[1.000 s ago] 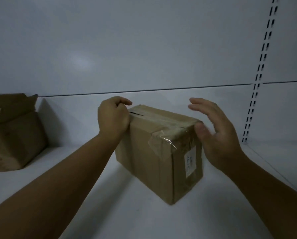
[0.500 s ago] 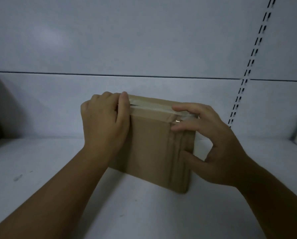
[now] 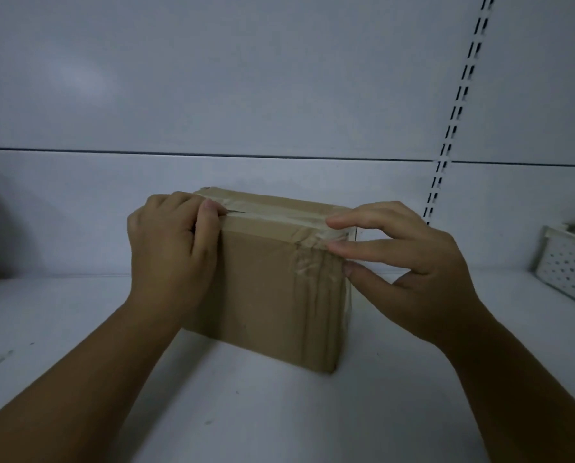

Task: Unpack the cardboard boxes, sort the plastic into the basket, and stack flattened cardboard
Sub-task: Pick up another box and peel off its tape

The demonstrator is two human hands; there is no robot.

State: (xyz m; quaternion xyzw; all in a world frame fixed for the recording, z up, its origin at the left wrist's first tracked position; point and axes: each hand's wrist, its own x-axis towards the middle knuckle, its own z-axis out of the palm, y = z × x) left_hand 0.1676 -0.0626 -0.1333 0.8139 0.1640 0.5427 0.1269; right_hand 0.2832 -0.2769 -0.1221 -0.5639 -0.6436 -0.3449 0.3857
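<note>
A taped brown cardboard box [image 3: 266, 289] stands on the white shelf [image 3: 279, 412], its top seam sealed with clear tape [image 3: 279, 213]. My left hand [image 3: 169, 259] wraps around the box's left end, thumb on the top edge beside a small slit in the tape. My right hand [image 3: 403, 265] rests its fingertips on the wrinkled tape at the box's right top corner, thumb against the right side. The box is closed.
A white perforated basket [image 3: 570, 265] sits at the far right edge of the shelf, partly cut off. A slotted upright rail [image 3: 460, 98] runs up the white back wall. A dark shadow lies at the far left.
The view has swung right: the other cardboard box at left went out of view and the basket came in. My right hand closed onto the box's taped right corner, fingers now flatter along it.
</note>
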